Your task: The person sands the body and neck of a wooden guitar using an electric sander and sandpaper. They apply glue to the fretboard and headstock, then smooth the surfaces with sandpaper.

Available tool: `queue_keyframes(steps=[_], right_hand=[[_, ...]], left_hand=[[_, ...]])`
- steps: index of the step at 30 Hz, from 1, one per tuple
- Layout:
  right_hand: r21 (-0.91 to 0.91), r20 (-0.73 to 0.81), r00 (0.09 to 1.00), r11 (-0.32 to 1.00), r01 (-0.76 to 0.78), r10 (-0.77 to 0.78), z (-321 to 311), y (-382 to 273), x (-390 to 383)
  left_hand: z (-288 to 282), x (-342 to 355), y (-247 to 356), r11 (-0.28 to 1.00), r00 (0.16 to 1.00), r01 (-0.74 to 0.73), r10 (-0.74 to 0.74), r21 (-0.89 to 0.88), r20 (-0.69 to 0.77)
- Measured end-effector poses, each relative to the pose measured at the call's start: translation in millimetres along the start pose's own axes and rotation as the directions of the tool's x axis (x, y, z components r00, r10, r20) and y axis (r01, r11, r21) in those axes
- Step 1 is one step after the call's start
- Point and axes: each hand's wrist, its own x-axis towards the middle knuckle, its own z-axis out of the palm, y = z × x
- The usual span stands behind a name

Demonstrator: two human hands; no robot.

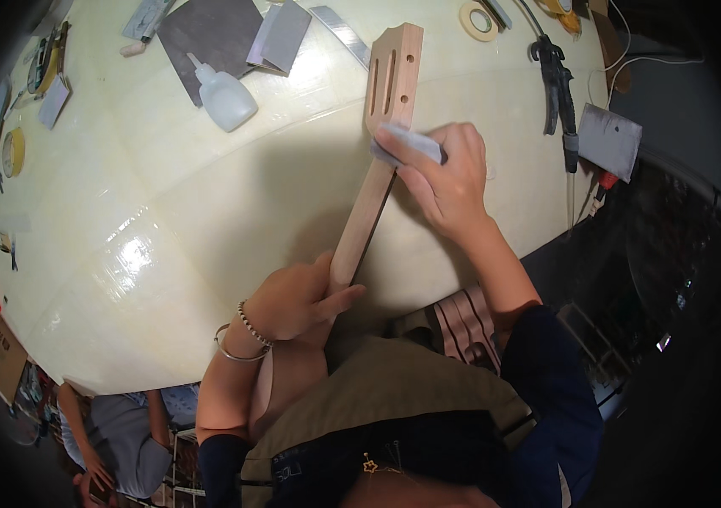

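A pale, fine-grained wooden neck (364,212) slants from the near edge of the glossy cream surface (233,186) toward its far edge, its broad head cut by two long slots and drilled with two round holes. The left hand (297,292) wraps its near part, hiding some wood; the right hand (455,173) pinches a flat grey pad (415,146) against it below the head. Beyond lie a rounded translucent bottle (226,99), a dark flat sheet (208,38) and a tape ring (466,17); a black tool (556,76) lies near the right edge.
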Motion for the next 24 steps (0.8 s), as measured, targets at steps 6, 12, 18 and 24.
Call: queue_keyframes(steps=[6,12,18,24], right_hand=[[-0.096,-0.001,0.999,0.995,0.033,-0.033,0.1,-1.5,19.3],[-0.146,0.052,0.998,0.988,0.05,-0.042,-8.6,-3.9,4.5],[-0.055,-0.126,0.99,0.997,0.05,-0.057,-14.5,22.0,25.8],[-0.105,-0.019,0.997,0.992,0.077,-0.079,-0.6,2.6,21.1]], left_hand=[[1.8,2.2,0.2,1.0,1.0,0.004,-0.004,0.016,0.004],[2.5,2.7,-2.6,0.999,0.999,-0.033,0.033,0.013,0.01],[-0.3,2.4,-3.0,0.999,0.999,-0.049,0.049,0.008,-0.008],[-1.0,1.8,1.8,1.0,1.0,-0.017,0.017,0.021,0.019]])
